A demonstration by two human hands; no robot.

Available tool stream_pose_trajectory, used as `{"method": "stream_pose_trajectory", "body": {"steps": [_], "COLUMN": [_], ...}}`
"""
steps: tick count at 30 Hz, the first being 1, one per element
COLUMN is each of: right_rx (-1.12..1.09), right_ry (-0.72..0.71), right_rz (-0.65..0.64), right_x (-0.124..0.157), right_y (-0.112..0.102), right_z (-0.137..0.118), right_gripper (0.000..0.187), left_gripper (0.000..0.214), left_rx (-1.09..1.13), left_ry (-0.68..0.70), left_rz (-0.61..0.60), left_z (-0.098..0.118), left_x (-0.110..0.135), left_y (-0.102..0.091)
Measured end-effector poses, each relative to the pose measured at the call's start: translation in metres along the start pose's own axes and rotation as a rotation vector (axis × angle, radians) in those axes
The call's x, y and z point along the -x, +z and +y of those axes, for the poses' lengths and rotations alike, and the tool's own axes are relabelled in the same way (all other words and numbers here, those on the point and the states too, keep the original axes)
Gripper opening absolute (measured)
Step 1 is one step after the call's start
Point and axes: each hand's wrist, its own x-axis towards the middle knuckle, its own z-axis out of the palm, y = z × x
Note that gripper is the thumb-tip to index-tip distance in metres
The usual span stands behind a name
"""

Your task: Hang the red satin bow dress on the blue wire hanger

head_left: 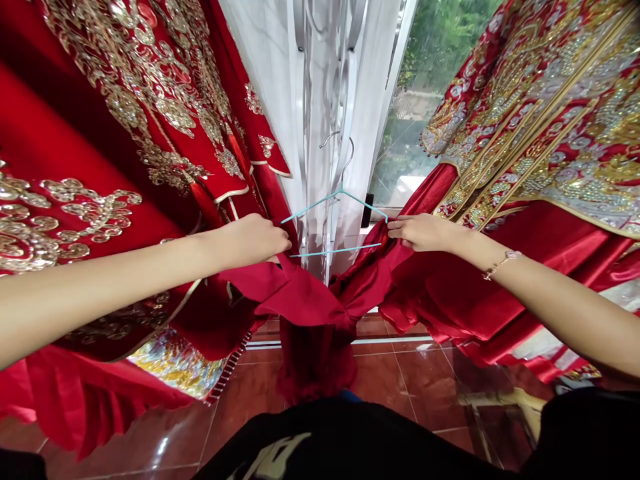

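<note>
By curtains [325,133], left hand [250,241], right hand [420,232] on red satin [310,300], hanger [340,192]

Two hands show, one left [250,241] and one right [423,232], with one bracelet [501,264] on the right wrist. There is one teal wire hanger [336,207] at the far side, and two gold-embroidered red robes, one left [100,120] and one right [540,120].

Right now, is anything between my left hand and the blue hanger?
Nothing visible: the left hand sits at the left end of the hanger. The red satin cloth it grips lies mostly below, not between them.
</note>
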Motion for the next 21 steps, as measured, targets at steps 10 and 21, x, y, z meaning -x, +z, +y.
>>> {"method": "stream_pose_trajectory", "body": {"steps": [10,21], "right_rx": [0.008,0.22], "right_ry": [0.08,-0.089], "right_rz": [0.191,0.234], "right_x": [0.017,0.014], "right_y": [0.006,0.004], "right_z": [-0.011,-0.02], "right_gripper": [0.04,0.022], "left_gripper": [0.028,0.033], "left_rx": [0.065,-0.196], "left_ry": [0.112,0.056], "left_rz": [0.081,-0.053], "left_z": [-0.02,-0.003], "left_x": [0.031,0.024], "left_y": [0.016,0.005]}}
